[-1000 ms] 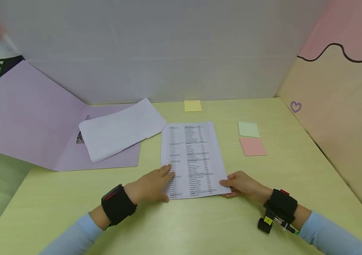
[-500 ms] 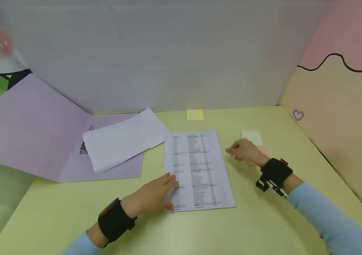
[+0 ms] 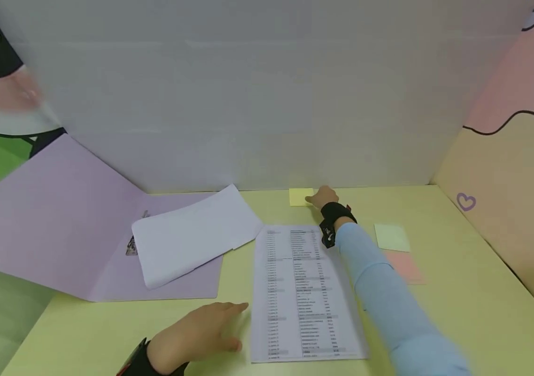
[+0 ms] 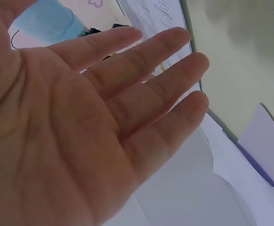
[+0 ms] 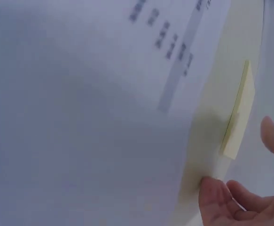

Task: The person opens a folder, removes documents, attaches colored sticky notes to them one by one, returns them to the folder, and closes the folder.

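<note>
At the table's far edge my right hand [image 3: 324, 196] reaches the right side of a yellow sticky note pad [image 3: 298, 197]. In the right wrist view its thumb and fingers are spread apart beside the yellow pad, with nothing between them. A stack of printed sheets [image 3: 304, 292] lies in the middle, partly covered by my right wrist and sleeve. Left of the sheets hovers my left hand [image 3: 196, 334], its fingers extended; the left wrist view shows a bare palm [image 4: 71, 127].
An open purple folder [image 3: 69, 224] stands at the left, with a metal clip [image 3: 131, 246] inside and blank white sheets [image 3: 196, 237] lying across it. Green [image 3: 391, 237] and pink [image 3: 405, 266] sticky notes lie to the right. A wall [image 3: 267, 104] closes off the back.
My right hand has let go of the printed sheets' corner and moved up past the green and pink notes to the yellow pad. My left hand has come off the sheets. The view has tilted up.
</note>
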Demonstrator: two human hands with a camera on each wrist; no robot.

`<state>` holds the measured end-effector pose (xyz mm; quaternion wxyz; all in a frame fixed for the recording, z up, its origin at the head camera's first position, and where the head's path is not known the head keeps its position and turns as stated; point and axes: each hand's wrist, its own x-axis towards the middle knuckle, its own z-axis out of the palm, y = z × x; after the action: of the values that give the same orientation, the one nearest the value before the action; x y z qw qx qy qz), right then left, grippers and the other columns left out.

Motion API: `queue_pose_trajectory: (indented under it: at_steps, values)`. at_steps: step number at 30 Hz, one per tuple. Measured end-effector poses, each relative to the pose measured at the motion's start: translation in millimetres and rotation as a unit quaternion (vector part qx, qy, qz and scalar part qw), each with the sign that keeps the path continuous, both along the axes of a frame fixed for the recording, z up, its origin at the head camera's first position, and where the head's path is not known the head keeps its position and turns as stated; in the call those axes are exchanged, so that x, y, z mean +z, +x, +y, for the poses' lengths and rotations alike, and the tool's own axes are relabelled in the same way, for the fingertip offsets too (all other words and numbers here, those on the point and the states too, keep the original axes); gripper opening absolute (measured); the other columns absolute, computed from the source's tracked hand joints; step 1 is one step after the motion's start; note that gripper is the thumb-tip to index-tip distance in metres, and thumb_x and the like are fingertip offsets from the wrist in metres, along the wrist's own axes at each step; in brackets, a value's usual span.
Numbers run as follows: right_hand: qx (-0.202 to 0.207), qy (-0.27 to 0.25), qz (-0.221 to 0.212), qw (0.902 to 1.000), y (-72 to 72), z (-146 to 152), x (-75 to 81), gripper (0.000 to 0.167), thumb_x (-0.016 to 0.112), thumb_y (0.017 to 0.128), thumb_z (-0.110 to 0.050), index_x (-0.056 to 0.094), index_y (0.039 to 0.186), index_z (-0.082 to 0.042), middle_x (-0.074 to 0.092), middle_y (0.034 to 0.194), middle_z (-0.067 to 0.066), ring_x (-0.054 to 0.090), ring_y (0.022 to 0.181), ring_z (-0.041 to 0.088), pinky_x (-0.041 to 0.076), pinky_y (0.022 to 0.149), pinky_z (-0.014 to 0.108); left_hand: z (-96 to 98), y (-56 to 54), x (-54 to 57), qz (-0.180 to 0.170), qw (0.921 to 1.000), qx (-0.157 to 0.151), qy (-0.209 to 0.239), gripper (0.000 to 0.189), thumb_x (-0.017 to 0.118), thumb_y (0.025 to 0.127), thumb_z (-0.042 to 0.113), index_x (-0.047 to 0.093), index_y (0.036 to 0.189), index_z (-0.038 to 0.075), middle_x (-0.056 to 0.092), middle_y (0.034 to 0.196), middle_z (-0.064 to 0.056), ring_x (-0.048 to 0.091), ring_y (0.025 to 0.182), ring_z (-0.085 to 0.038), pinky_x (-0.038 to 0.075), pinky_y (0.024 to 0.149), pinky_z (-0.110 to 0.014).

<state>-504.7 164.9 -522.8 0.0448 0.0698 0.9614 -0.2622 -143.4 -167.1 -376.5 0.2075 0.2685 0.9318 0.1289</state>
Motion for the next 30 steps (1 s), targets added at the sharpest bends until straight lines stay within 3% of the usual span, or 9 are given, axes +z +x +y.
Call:
queue_pose_trajectory:
  at_steps: [4, 9, 14, 17, 18, 21, 24, 26, 30]
  values:
    - [-0.005, 0.014, -0.078, 0.9968, 33.7, -16, 39.1, 0.095, 0.058, 0.067, -0.074, 0.051, 0.128, -0.002, 0.05, 0.129, 0.021, 0.048, 0.109, 0.042, 0.041, 0.089, 0.051, 0.0, 10.2, -3.8, 0.004, 1.0, -0.002, -0.003, 0.066, 0.07, 0.076, 0.039, 0.049, 0.131, 0.009, 0.058, 0.123, -0.006, 0.053, 0.114, -0.025, 0.043, 0.093, -0.041]
    - [0.006, 0.036, -0.089, 0.9954, 74.1, -32, 86.2, 0.081, 0.064, 0.074, -0.057, 0.049, 0.128, 0.001, 0.048, 0.132, 0.021, 0.046, 0.114, 0.041, 0.035, 0.098, 0.05, 0.7, 14.7, -3.2, 0.03, 0.9994, -0.017, -0.004, 0.063, 0.068, 0.077, 0.039, 0.049, 0.13, 0.01, 0.059, 0.119, -0.003, 0.055, 0.11, -0.023, 0.044, 0.091, -0.038]
    - [-0.023, -0.017, -0.103, 0.9943, 68.3, -30, 90.9, 0.08, 0.07, 0.075, -0.047, 0.042, 0.134, 0.0, 0.043, 0.136, 0.019, 0.044, 0.116, 0.04, 0.035, 0.098, 0.049, 4.7, 6.9, -0.9, 0.086, 0.9946, -0.056, 0.013, 0.057, 0.064, 0.082, 0.037, 0.05, 0.129, 0.008, 0.06, 0.117, -0.003, 0.057, 0.105, -0.021, 0.046, 0.087, -0.036]
    - [-0.039, -0.045, -0.106, 0.9925, 49.3, -19, 75.0, 0.095, 0.074, 0.069, -0.049, 0.031, 0.14, -0.004, 0.037, 0.14, 0.02, 0.038, 0.12, 0.043, 0.033, 0.099, 0.052, 9.8, 1.5, -0.3, 0.118, 0.9893, -0.071, 0.048, 0.049, 0.062, 0.085, 0.033, 0.052, 0.126, 0.009, 0.061, 0.114, 0.0, 0.057, 0.103, -0.018, 0.047, 0.085, -0.035]
    - [-0.039, -0.043, -0.083, 0.9949, 39.0, -13, 61.2, 0.099, 0.075, 0.064, -0.055, 0.034, 0.139, -0.004, 0.041, 0.137, 0.02, 0.041, 0.117, 0.043, 0.036, 0.096, 0.05, 11.6, 0.1, -0.4, 0.129, 0.9867, -0.077, 0.062, 0.046, 0.062, 0.085, 0.032, 0.054, 0.125, 0.01, 0.062, 0.113, 0.001, 0.058, 0.102, -0.017, 0.047, 0.085, -0.034]
    - [-0.039, -0.044, -0.061, 0.9964, 31.7, -4, 51.3, 0.098, 0.076, 0.063, -0.055, 0.038, 0.136, -0.002, 0.046, 0.132, 0.02, 0.045, 0.113, 0.041, 0.04, 0.092, 0.048, 16.1, -4.0, -1.7, 0.155, 0.9798, -0.086, 0.093, 0.038, 0.062, 0.086, 0.027, 0.057, 0.12, 0.012, 0.063, 0.109, 0.004, 0.059, 0.1, -0.014, 0.048, 0.084, -0.033]
    - [-0.048, -0.045, -0.044, 0.9969, 42.6, -4, 60.3, 0.078, 0.074, 0.07, -0.047, 0.049, 0.123, 0.005, 0.056, 0.116, 0.021, 0.053, 0.098, 0.035, 0.045, 0.08, 0.042, 19.1, -7.1, -4.1, 0.177, 0.9755, -0.081, 0.103, 0.034, 0.063, 0.086, 0.026, 0.06, 0.116, 0.012, 0.065, 0.106, 0.005, 0.06, 0.099, -0.013, 0.049, 0.082, -0.032]
    - [-0.044, -0.061, -0.054, 0.9957, 61.8, -8, 79.0, 0.062, 0.069, 0.079, -0.034, 0.05, 0.121, 0.008, 0.058, 0.112, 0.021, 0.054, 0.095, 0.032, 0.045, 0.08, 0.039, 20.9, -8.9, -5.9, 0.187, 0.9746, -0.069, 0.103, 0.032, 0.064, 0.085, 0.027, 0.061, 0.114, 0.013, 0.065, 0.107, 0.005, 0.061, 0.1, -0.014, 0.049, 0.082, -0.032]
    - [-0.021, -0.15, -0.041, 0.9877, 92.6, -12, 99.1, 0.054, 0.057, 0.089, -0.025, 0.043, 0.126, 0.011, 0.055, 0.115, 0.023, 0.054, 0.093, 0.029, 0.044, 0.083, 0.034, 24.3, -12.3, -7.6, 0.195, 0.9739, -0.046, 0.108, 0.03, 0.064, 0.085, 0.028, 0.064, 0.11, 0.012, 0.065, 0.108, 0.004, 0.062, 0.1, -0.015, 0.05, 0.082, -0.034]
